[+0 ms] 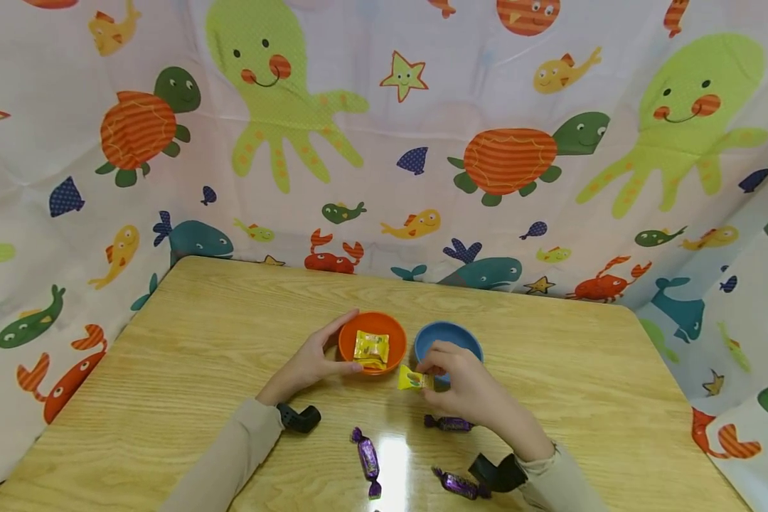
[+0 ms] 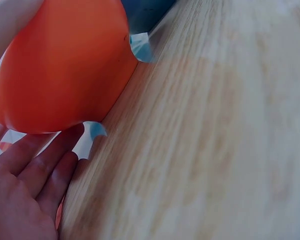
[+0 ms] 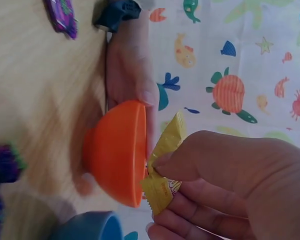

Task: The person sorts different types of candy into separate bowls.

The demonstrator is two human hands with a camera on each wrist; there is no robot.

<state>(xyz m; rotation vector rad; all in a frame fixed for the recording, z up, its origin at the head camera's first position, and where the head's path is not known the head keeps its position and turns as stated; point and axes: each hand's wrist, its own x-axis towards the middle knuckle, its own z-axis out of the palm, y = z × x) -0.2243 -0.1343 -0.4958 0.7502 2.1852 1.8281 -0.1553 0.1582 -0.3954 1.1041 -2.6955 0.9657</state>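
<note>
My left hand (image 1: 310, 361) holds the orange bowl (image 1: 372, 322) at its left side, thumb at the near rim and fingers around the far side. Yellow-wrapped candies (image 1: 371, 346) lie inside that bowl. Between thumb and fingers, my right hand (image 1: 466, 382) pinches another yellow-wrapped candy (image 3: 162, 195) by the wrapper, just right of the orange bowl's rim. The blue bowl (image 1: 446, 332) stands right of the orange one, its near part covered by the right hand. In the left wrist view, the fingers (image 2: 52, 160) lie along the orange bowl's outer wall.
Purple-wrapped candies lie on the wooden table (image 1: 230, 320) nearer the body: one at the middle (image 1: 368, 462), one under the right hand (image 1: 448, 423), one by the right wrist (image 1: 461, 485). A curtain with sea animals (image 1: 358, 156) hangs behind the table and at both sides.
</note>
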